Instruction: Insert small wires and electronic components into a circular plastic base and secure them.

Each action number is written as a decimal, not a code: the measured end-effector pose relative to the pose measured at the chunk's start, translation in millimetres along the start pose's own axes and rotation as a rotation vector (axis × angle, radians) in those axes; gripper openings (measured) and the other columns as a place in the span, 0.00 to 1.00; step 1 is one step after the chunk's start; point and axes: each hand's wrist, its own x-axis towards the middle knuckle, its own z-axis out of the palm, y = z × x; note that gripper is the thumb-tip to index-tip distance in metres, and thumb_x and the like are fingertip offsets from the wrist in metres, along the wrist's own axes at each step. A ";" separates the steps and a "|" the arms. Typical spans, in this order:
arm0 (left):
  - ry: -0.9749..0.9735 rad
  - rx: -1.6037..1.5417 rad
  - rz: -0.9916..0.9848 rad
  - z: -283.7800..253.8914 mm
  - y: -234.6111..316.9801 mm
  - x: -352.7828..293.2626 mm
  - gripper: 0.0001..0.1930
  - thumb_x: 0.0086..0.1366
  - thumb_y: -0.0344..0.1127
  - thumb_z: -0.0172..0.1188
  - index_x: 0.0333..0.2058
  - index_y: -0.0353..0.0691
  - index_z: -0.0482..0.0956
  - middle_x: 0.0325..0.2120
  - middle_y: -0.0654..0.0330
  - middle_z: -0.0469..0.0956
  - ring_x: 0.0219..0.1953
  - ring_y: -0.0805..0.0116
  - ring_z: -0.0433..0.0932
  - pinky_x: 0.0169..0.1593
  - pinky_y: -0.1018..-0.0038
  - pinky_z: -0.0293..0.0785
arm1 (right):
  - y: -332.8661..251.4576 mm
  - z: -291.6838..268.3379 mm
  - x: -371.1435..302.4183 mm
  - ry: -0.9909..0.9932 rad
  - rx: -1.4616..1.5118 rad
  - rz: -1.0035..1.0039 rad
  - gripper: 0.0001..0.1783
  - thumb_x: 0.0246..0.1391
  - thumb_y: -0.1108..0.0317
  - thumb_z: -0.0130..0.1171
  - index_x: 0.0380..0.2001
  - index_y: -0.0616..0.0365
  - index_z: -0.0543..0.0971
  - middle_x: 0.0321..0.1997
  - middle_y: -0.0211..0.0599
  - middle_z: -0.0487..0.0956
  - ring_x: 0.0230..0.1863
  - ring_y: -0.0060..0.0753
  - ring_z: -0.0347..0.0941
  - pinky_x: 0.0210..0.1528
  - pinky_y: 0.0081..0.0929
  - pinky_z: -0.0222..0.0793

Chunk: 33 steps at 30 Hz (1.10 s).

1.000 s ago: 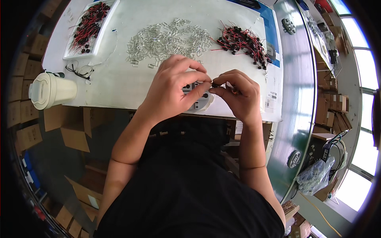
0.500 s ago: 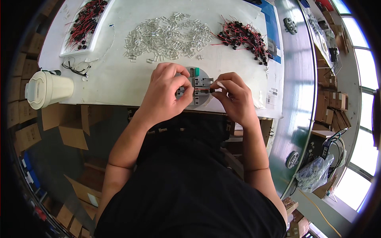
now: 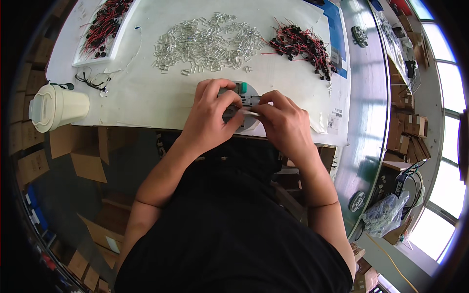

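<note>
Grey is the colour of the round fixture (image 3: 251, 91), which lies at the near edge of the white table (image 3: 146, 100), probably so that both hands can reach it without stretching. The left hand (image 3: 209, 110) bends over its left side, thumb and forefinger curved toward each other; whether they grip something, I cannot tell. The right hand (image 3: 286, 122) comes from the right, and its fingertips pinch a thin pale piece (image 3: 251, 113) which points left, to the left thumb. The hands are close perhaps because the work is very small. On the fixture's far part sits a boxy green block (image 3: 243, 87). Farther, in the middle, small clear pieces (image 3: 205, 46), shiny and U-shaped, make a loose heap. At far right, black parts with thin red wires (image 3: 303, 46) lie tangled, and a smooth white tray (image 3: 91, 63) at far left holds similar ones.
</note>
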 end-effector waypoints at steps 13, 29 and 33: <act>0.007 0.064 0.030 5.7 -3.4 -0.7 0.10 0.56 0.32 0.73 0.33 0.42 0.80 0.52 0.59 0.78 0.57 0.51 0.74 0.59 0.58 0.74 | 2.9 11.4 -11.8 0.025 0.311 0.171 0.09 0.51 0.79 0.71 0.37 0.60 0.87 0.40 0.36 0.83 0.32 0.39 0.83 0.31 0.34 0.76; -0.037 0.067 0.005 2.8 -0.6 -1.5 0.10 0.57 0.35 0.73 0.33 0.44 0.79 0.54 0.62 0.77 0.59 0.54 0.73 0.60 0.58 0.74 | -0.7 8.8 -14.6 0.069 0.327 0.023 0.12 0.69 0.67 0.61 0.32 0.63 0.83 0.36 0.38 0.81 0.22 0.34 0.77 0.25 0.32 0.71; -0.049 0.053 -0.016 1.6 1.3 -2.0 0.10 0.57 0.34 0.73 0.33 0.43 0.79 0.54 0.60 0.78 0.60 0.52 0.73 0.62 0.59 0.72 | 4.2 31.9 -7.5 0.352 1.109 0.158 0.23 0.78 0.61 0.50 0.28 0.64 0.77 0.32 0.40 0.78 0.19 0.25 0.68 0.22 0.25 0.62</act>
